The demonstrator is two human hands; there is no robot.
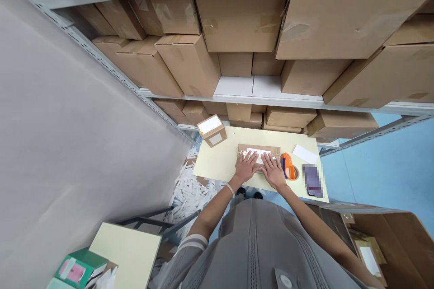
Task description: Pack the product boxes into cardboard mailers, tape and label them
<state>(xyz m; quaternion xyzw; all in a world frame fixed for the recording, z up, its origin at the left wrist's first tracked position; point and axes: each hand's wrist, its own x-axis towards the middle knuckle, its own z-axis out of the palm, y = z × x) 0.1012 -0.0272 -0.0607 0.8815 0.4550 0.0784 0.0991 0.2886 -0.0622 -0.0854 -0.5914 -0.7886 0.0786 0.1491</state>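
A small brown cardboard box (249,147) lies on the pale yellow table (217,167) in front of me, with a white label and shiny clear tape on its top. My left hand (247,167) presses flat on the left part of the box top, fingers spread. On the right part rests my right hand (272,170), also flat with its fingers apart. Just right of the box sits an orange and blue tape dispenser (288,167). The underside of the box is hidden.
Another labelled carton (215,139) stands at the table's back left. A white paper slip (305,154) and a blurred purple item (312,180) lie at the right. Shelves (294,99) of cartons rise behind. White paper strips (190,189) cover the floor at left; a large open carton (393,244) stands lower right.
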